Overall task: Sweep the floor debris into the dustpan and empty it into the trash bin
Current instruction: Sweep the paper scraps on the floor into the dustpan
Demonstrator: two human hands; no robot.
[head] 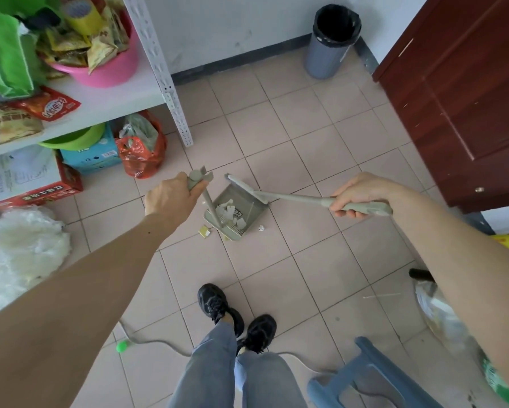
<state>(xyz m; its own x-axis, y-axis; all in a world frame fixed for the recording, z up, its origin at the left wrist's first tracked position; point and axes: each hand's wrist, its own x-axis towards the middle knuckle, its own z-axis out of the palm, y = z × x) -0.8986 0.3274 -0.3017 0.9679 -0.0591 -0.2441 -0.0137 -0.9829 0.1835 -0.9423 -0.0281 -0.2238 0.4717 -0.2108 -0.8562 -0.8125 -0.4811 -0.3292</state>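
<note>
A grey-green dustpan (pixel 248 212) sits on the tiled floor, holding several paper scraps (pixel 229 212). My left hand (pixel 170 198) is shut on the top of its upright handle (pixel 210 206). My right hand (pixel 357 197) is shut on the broom handle (pixel 294 198); the broom head (pixel 243 187) rests across the dustpan's far edge. A yellow scrap (pixel 204 231) and a white crumpled bit (pixel 261 228) lie on the floor just outside the pan. The grey trash bin (pixel 325 57) with a black liner stands in the far corner by the wall.
A white shelf rack (pixel 170 92) with snack bags and a pink basin stands at left, boxes and an orange bag (pixel 141 151) beneath it. A brown door (pixel 465 95) is at right. A blue stool (pixel 362 378), a cable (pixel 159 344) and my feet (pixel 235 316) are near.
</note>
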